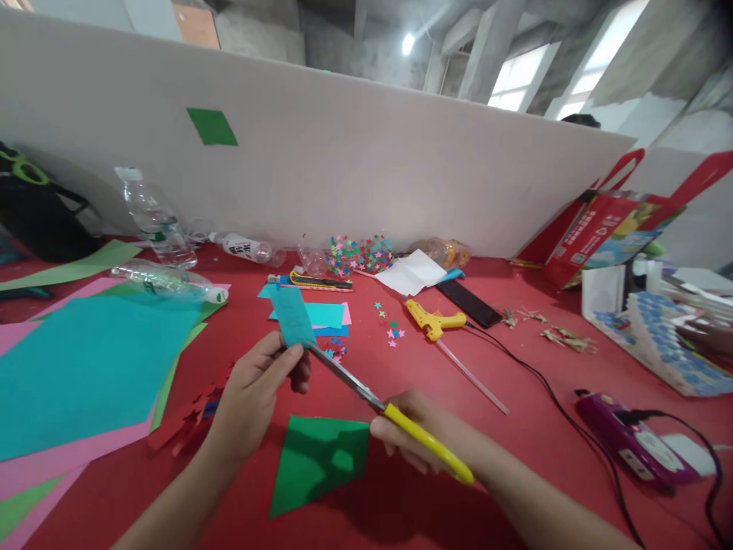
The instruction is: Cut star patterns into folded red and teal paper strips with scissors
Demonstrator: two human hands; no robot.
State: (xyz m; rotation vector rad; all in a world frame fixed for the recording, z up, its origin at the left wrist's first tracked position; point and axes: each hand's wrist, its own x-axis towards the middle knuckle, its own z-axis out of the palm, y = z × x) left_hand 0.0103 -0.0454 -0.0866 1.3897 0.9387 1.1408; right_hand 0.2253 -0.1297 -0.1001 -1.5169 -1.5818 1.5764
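My left hand [257, 389] pinches a small strip of teal paper [293, 315] and holds it upright above the red table [515, 397]. My right hand [412, 439] grips yellow-handled scissors [395, 416]. Their blades reach up and left to the strip's lower edge, right by my left fingertips. A green sheet of paper [318, 458] lies flat on the table below both hands.
Large teal, pink and green sheets [80, 367] lie at left with plastic bottles [154, 218]. A yellow glue gun [432, 321], a phone [469, 302], paper stars [360, 253], a purple device [630, 439] with black cables and a red bag [595, 229] sit behind and right. A white partition [343, 153] closes the back.
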